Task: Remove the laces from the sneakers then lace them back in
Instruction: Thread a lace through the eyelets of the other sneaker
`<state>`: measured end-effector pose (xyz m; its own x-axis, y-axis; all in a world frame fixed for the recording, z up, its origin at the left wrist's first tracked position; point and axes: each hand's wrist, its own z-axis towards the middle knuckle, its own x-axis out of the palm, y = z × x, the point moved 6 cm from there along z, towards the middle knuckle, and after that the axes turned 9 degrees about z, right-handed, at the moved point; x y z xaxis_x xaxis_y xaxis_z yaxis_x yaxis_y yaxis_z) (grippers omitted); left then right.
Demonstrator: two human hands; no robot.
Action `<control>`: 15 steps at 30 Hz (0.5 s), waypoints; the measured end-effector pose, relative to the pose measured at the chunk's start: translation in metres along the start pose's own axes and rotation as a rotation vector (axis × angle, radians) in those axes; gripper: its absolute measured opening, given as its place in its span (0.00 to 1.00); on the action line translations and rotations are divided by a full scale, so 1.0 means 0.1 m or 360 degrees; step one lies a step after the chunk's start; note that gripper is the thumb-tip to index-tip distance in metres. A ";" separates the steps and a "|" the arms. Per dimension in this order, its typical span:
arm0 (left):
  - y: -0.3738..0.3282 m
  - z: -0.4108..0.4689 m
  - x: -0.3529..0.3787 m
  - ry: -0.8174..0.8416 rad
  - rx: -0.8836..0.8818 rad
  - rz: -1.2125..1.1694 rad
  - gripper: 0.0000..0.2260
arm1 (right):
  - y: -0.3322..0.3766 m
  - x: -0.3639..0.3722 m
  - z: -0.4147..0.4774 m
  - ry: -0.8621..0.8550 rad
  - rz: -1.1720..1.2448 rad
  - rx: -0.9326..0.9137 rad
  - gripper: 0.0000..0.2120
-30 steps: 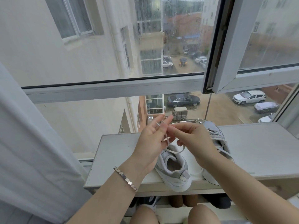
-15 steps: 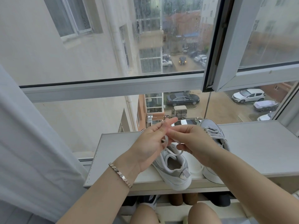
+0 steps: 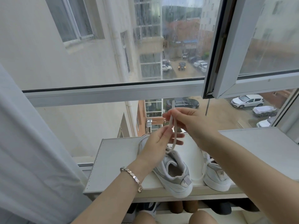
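My right hand, just above the middle of the frame, pinches a flat off-white shoelace between thumb and forefinger, and the lace's stiff tip sticks up past my fingertips. Just below and to the left, my left hand pinches the same lace between thumb and forefinger, with its other fingers stretched out to the right. Between the two pinches the lace runs nearly straight. A second strand hangs down beside it, crosses in front of my left fingers and curves into the front of a white and grey low-top sneaker. That sneaker stands at lower centre, its heel toward me and hanging slightly over the near edge of a flat white shelf top. A second white sneaker stands to its right on the same surface, partly behind my right forearm, with a loose lace trailing down its side. A rose-gold link bracelet circles my left wrist. Dark shoes sit in the shadow under the shelf. A pale curtain fills the left edge, and a white-framed window shows parked cars below.
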<state>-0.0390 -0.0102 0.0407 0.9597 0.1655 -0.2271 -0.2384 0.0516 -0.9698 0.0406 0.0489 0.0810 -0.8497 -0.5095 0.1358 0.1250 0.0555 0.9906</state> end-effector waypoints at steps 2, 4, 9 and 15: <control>-0.04 0.05 -0.04 -0.0136 0.0046 0.0061 0.13 | 0.05 0.00 0.07 -0.0015 0.0207 0.0043 0.10; -0.09 0.09 -0.13 -0.0286 0.0110 0.0119 0.14 | 0.09 -0.02 0.14 -0.0057 0.0417 0.0079 0.09; 0.08 0.14 -0.22 -0.0230 0.0013 0.0334 0.12 | 0.16 -0.09 0.32 -0.0291 0.0602 0.0097 0.07; 0.32 0.17 -0.39 -0.0280 -0.0270 0.0306 0.12 | -0.07 -0.18 0.54 -0.0441 0.0303 0.0107 0.10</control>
<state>-0.0866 0.0017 0.0204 0.8553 0.3252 -0.4033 -0.3706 -0.1599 -0.9149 0.0276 0.1039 0.0721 -0.9224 -0.2325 0.3083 0.2683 0.1882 0.9448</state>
